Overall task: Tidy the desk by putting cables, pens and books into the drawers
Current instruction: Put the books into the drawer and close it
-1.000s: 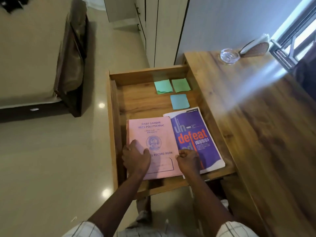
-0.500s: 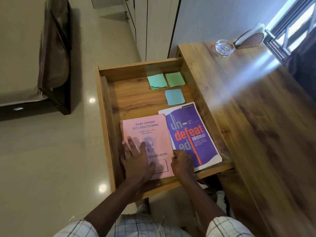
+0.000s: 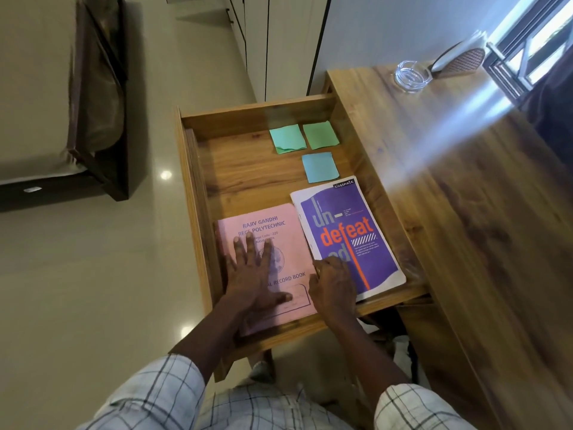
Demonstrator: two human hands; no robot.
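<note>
My left hand point(image 3: 252, 271) lies flat, fingers apart, on the thin pink paper record book point(image 3: 273, 243) inside the open wooden drawer point(image 3: 248, 178), right hand point(image 3: 333, 282) curled at its edge, grip unclear; light, floppy, best lifted by its spine.

A pale pink record book with blue printed lettering point(image 3: 279, 240) lies flat, cover up, in the near left part of the open wooden drawer point(image 3: 248, 178). Just beside it on the right, their edges touching, lies a purple notebook with orange and white lettering and a white border point(image 3: 356, 231), also flat and cover up, turned slightly clockwise, against the drawer's right side.
</note>
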